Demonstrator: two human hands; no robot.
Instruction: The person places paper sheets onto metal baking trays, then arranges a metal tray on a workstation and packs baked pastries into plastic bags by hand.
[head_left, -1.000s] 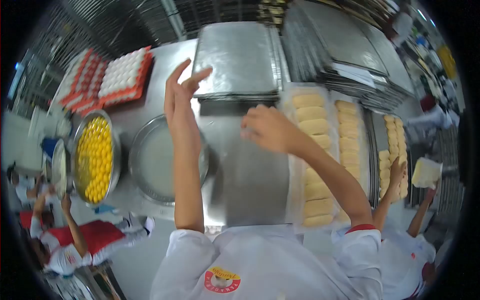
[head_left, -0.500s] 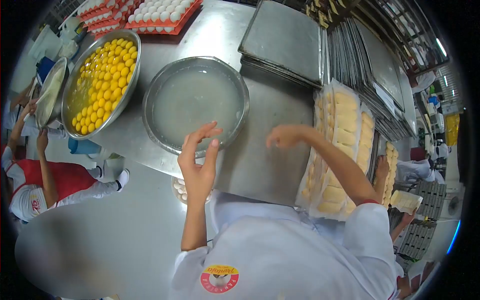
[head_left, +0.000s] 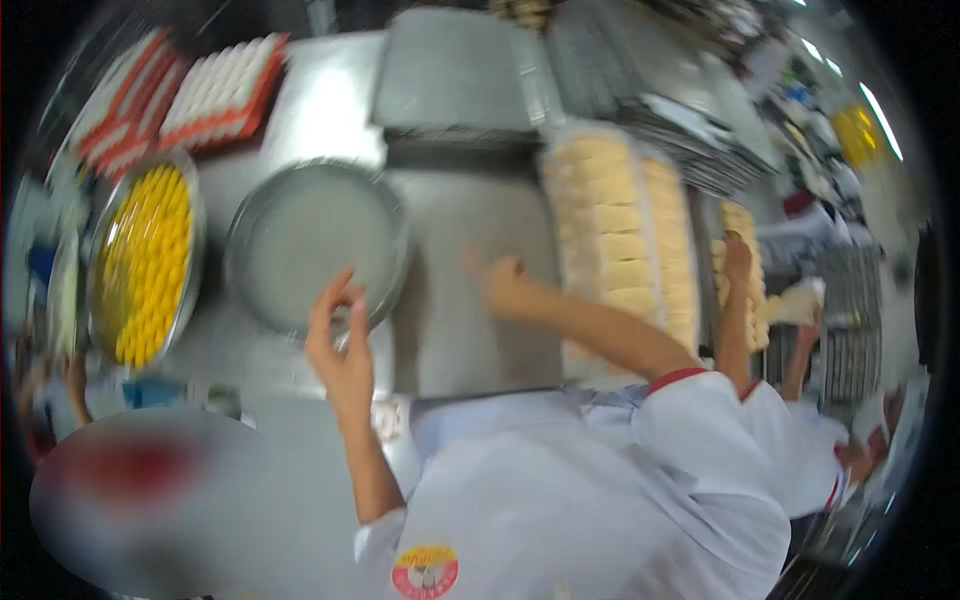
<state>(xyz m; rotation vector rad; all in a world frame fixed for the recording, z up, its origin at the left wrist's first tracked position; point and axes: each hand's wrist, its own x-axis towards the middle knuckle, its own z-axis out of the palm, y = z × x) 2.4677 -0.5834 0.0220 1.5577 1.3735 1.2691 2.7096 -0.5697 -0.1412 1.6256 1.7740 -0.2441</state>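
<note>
White shirt [head_left: 580, 490], short sleeves [head_left: 715, 430] (the right edged in red), rounded yellow-and-red badge [head_left: 425, 573].

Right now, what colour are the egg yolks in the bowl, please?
The egg yolks are bright yellow, clearest in the head view.

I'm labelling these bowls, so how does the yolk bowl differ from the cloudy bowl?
The yolk bowl holds many bright yellow yolks; the cloudy bowl holds greyish-white liquid. The yolk bowl sits nearer the egg trays, while the cloudy bowl is nearer the left hand. Both are metal-looking bowls on the same table.
</note>
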